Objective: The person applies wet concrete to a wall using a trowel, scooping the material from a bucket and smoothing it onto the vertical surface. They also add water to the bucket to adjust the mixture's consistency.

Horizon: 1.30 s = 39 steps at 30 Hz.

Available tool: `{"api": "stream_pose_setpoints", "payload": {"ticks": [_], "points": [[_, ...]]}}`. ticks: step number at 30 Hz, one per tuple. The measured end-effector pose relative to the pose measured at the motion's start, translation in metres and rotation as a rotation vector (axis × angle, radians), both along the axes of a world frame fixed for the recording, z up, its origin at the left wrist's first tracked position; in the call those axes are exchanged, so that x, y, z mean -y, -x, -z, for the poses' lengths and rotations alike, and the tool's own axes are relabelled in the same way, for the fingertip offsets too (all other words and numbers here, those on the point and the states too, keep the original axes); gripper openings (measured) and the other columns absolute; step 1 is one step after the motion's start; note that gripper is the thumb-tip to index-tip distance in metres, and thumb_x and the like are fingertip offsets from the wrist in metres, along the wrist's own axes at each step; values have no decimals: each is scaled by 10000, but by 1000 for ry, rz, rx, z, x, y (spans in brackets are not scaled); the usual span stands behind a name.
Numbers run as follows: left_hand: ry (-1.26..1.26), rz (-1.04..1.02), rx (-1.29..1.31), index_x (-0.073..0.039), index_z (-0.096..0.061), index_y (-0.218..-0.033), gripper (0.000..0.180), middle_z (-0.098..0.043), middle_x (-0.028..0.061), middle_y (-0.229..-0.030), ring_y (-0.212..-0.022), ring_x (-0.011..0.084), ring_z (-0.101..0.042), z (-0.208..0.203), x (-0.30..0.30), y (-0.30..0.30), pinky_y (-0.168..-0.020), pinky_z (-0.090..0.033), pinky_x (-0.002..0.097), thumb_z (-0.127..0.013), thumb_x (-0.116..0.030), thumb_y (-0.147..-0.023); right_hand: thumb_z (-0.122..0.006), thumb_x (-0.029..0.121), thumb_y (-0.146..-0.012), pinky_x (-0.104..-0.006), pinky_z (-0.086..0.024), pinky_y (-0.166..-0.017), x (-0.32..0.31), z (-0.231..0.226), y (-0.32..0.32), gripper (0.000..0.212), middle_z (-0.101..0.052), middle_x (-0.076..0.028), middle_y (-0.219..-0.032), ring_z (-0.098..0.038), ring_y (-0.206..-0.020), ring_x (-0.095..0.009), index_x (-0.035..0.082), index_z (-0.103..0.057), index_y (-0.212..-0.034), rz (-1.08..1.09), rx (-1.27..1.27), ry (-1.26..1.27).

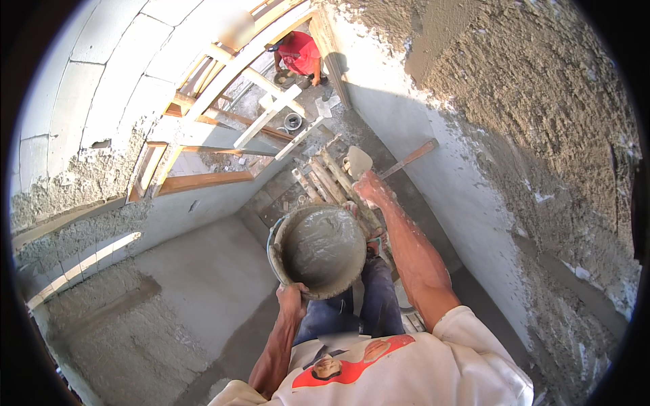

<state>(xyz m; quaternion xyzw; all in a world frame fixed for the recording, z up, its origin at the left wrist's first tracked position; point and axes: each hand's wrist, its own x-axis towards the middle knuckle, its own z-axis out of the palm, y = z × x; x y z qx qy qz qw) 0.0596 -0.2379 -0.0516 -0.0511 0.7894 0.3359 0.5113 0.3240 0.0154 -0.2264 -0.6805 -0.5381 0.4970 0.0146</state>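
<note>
The person's left hand [292,298] is gripping the near rim of a round grey mortar-caked pan [318,250], fingers curled over its six o'clock edge, and is holding it out in front of the body at the centre of the view. The pan is filled with wet grey mortar and is hanging above the person's blue trousers [369,298].

The right hand [371,189] is closed around the wooden handle of a mortar-smeared steel trowel [359,162], just beyond the pan at its one o'clock. The trowel's blade is carrying a lump of mortar and its handle is pointing toward two o'clock, close to the rough grey freshly plastered wall [542,135] that is filling the three o'clock side.

Below, at twelve o'clock, wooden scaffold planks [223,179] are crossing the space, and another person in a red shirt [300,53] is bending over a small round bucket [293,122] on the ground.
</note>
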Motion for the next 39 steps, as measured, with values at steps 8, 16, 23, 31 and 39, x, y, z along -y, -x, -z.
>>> {"api": "stream_pose_setpoints", "payload": {"ticks": [8,16,23,31,39], "points": [[33,-271,74,39,-585,-1029,308,-540,83,-891,-741,222,-558,8,17,32,-660,-467,397,-585,165,-748,-782,180,-936,-296,-446,-509,-37,-201,17,219,-619,1,-702,-558,-572,-88,33,-717,-1085,15,-818,76],[-88,-601,158,71,-576,-1051,352,-536,124,-894,-716,279,-584,52,48,67,-653,-541,478,-587,188,-720,-743,42,-859,-296,-545,-538,226,-140,-166,346,-754,-102,-834,-668,-641,-139,39,-680,-1200,383,-306,553],[-130,-793,289,79,-602,-1077,372,-620,189,-1061,-912,388,-682,110,69,111,-776,-608,539,-573,180,-720,-850,51,-747,-373,-549,-588,425,-256,-257,251,-760,-96,-800,-723,-698,-217,63,-772,-986,284,223,663],[-53,-859,292,78,-597,-1126,367,-619,209,-1143,-1019,424,-676,126,77,140,-893,-592,563,-586,111,-761,-826,74,-779,-376,-550,-589,457,-211,-244,198,-763,-102,-807,-724,-698,-222,62,-769,-968,316,124,452],[-81,-499,286,92,-634,-1149,362,-653,293,-1280,-1149,477,-654,84,108,133,-1007,-556,570,-507,-107,-873,-801,97,-810,-378,-551,-589,423,-183,-228,149,-766,-109,-814,-726,-697,-228,61,-766,-950,211,94,337]]}}
